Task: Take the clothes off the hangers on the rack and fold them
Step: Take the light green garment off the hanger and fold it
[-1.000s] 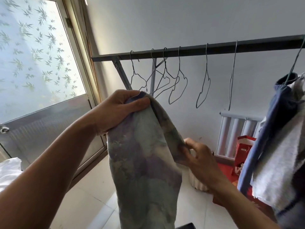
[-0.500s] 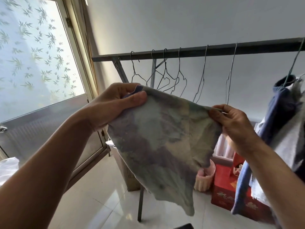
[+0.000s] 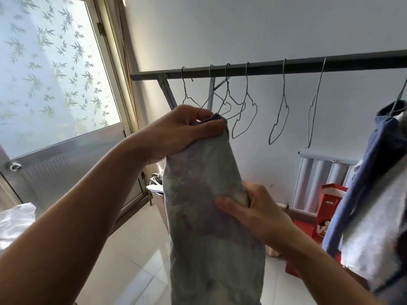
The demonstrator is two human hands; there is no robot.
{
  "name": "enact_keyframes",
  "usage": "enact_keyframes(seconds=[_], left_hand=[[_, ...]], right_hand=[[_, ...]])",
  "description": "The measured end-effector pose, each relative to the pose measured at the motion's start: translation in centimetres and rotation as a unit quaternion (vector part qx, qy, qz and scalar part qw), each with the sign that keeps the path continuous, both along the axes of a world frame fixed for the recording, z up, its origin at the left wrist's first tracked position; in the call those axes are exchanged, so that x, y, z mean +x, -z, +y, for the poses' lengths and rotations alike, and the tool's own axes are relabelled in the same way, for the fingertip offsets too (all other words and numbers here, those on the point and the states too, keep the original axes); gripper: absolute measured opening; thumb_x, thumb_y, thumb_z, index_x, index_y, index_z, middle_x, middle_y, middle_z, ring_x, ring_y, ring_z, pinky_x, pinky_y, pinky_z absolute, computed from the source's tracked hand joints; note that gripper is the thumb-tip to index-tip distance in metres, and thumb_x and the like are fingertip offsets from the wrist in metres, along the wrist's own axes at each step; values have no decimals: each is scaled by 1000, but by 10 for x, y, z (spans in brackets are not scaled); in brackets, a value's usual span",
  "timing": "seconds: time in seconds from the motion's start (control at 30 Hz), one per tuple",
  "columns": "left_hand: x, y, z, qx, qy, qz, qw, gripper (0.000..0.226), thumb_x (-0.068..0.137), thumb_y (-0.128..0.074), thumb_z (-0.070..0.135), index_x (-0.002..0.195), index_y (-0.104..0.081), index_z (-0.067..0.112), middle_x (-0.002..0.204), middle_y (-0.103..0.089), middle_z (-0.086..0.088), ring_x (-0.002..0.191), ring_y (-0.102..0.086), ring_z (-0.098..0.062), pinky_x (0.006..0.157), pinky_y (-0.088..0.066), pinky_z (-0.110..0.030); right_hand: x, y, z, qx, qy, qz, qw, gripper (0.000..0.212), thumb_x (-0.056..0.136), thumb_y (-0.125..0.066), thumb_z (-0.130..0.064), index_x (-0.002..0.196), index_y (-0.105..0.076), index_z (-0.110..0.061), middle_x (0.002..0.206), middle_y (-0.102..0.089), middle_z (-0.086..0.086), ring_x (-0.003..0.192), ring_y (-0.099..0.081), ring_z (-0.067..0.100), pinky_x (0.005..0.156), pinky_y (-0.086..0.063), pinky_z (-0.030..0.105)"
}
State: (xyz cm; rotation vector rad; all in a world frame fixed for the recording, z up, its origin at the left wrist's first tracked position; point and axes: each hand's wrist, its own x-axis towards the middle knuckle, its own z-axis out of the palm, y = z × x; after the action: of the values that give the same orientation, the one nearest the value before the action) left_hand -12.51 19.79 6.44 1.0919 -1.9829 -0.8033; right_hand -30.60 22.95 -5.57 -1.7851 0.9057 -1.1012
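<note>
A grey-green and purple mottled garment [image 3: 204, 216] hangs in a narrow folded strip in front of me. My left hand [image 3: 178, 133] grips its top edge up high. Lower down, my right hand [image 3: 253, 212] pinches its right side, thumb on the front. Behind runs the dark rack bar [image 3: 286, 66] with several bare wire hangers [image 3: 243, 111]. At the right edge a blue garment [image 3: 361, 183] and a grey one [image 3: 378, 227] still hang on a hanger.
A frosted window door [image 3: 55, 84] with a leaf pattern fills the left. A white radiator [image 3: 317, 181] and a red paper bag [image 3: 330, 208] stand behind the rack on the white tiled floor. White fabric [image 3: 15, 221] lies at the left edge.
Half a second ago both hands held the garment spread wide at the top. Now it is folded into a narrow strip and my right hand has dropped to its middle.
</note>
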Motion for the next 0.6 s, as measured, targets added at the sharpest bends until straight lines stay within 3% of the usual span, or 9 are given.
enact_keyframes(seconds=[0.07,0.13,0.2,0.23,0.3,0.37,0.47,0.53,0.6], left_hand=[[3,-5,-1,-5,-24,-21,999,38,76,-68,42,99,-72,12,92,-74,-18,75,-67,-24,66,-54,-32],[10,-1,-7,-7,-63,52,997,38,80,-64,45,105,-69,16,94,-75,-10,79,-68,-20,67,-55,-30],[22,17,-13,80,-67,239,966,60,86,-46,64,121,-61,17,118,-69,-13,100,-65,-26,83,-57,-39],[27,34,-15,141,-24,312,939,78,83,-35,76,129,-57,17,131,-62,-17,112,-61,-29,93,-54,-46],[28,80,-3,240,85,354,900,101,72,-22,86,131,-61,14,137,-57,-18,124,-57,-33,100,-50,-47],[18,116,15,302,104,336,886,102,64,-42,89,124,-66,11,128,-64,-18,119,-61,-33,97,-52,-44],[4,137,28,284,38,366,885,95,57,-84,62,132,-57,11,121,-68,-13,107,-67,-22,84,-58,-33],[-6,134,29,246,-31,393,885,84,70,-85,30,143,-45,18,125,-67,-7,104,-69,-18,80,-59,-29],[-13,133,30,244,-71,436,863,84,74,-73,9,147,-36,25,116,-71,-6,97,-72,-21,75,-60,-30]], right_hand=[[1,-1,2,20,-1,-30,999,9,84,-67,-25,85,-68,-16,83,-72,6,75,-70,18,72,-57,48],[0,-4,4,27,-11,-56,998,23,80,-65,-30,88,-70,-10,85,-73,10,79,-71,26,73,-57,46],[-2,-7,2,22,-5,-79,997,30,77,-65,-32,91,-71,-5,85,-74,12,78,-71,28,66,-60,39],[-4,-9,1,20,4,-95,995,30,76,-65,-31,90,-71,-5,83,-75,10,75,-72,24,61,-58,32],[-8,-9,-3,21,18,-118,993,26,76,-66,-29,87,-72,-7,80,-76,5,72,-73,18,59,-55,24],[-12,-7,-8,39,27,-136,990,23,75,-67,-28,85,-73,-9,83,-76,6,77,-73,20,64,-57,28],[-17,-1,-14,67,42,-136,988,25,76,-68,-27,89,-75,-7,90,-76,11,87,-73,28,77,-58,39],[-19,3,-15,79,44,-130,987,25,78,-68,-26,93,-75,-8,92,-76,12,90,-72,29,82,-57,41],[-20,4,-15,91,39,-134,986,24,80,-67,-24,96,-74,-8,94,-76,10,91,-73,27,80,-57,37]])
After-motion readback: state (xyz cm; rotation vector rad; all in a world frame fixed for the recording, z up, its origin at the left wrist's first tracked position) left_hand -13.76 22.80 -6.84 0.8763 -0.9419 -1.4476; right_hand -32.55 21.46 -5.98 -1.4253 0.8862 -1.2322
